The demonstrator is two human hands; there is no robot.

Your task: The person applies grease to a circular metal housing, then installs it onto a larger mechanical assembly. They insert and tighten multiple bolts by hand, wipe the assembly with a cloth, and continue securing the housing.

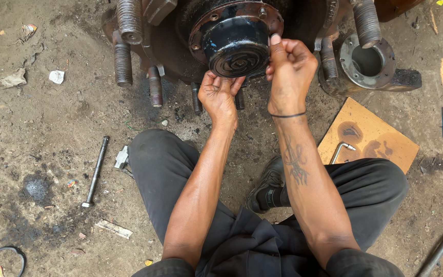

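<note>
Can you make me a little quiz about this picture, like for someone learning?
1. True or false: both hands touch the black hub cap.
2. What lies on the wooden board? A) bent metal key B) hammer C) cup
3. Which side of the person's legs is the long bolt on the ground?

Key
1. True: the left hand is under it, the right hand at its edge.
2. A, the bent metal key.
3. The person's left.

Single head view, looking steeply down, close over lap and dirt ground (52,169).
</note>
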